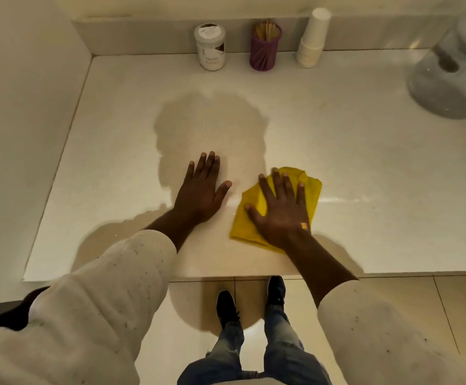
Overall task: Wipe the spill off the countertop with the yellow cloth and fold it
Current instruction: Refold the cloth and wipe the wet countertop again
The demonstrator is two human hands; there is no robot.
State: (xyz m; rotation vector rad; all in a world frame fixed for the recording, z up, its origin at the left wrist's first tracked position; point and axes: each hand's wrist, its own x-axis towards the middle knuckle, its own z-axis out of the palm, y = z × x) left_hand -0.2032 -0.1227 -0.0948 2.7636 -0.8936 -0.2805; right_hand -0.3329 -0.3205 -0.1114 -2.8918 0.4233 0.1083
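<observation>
At the far left a pale wall meets the glossy white stone countertop [365, 162], which fills most of the view. The left hand [201, 190] lies palm-down and flat on the bare counter near the front edge, its four fingers close together and the thumb angled out to the right, holding nothing. Its cream knit sleeve [101, 287] is pushed back from the wrist. Just beside it to the right, apart from it, the crumpled yellow cloth [313, 190] rests on the counter under the right hand [281, 209], which presses flat on top with fingers spread wide rather than gripping. A thin wet streak [340, 200] runs on the surface to the right of the cloth. Along the back wall, well apart from the hands, stand a white cylindrical jar with a grey lid [211, 47], a purple ribbed holder of wooden sticks [265, 47] and an upside-down stack of white paper cups [312, 38]. At the far right a white rounded basin [454, 79] sits on the counter. Below the counter edge, dark shoes [227, 307] stand on beige floor tiles.
</observation>
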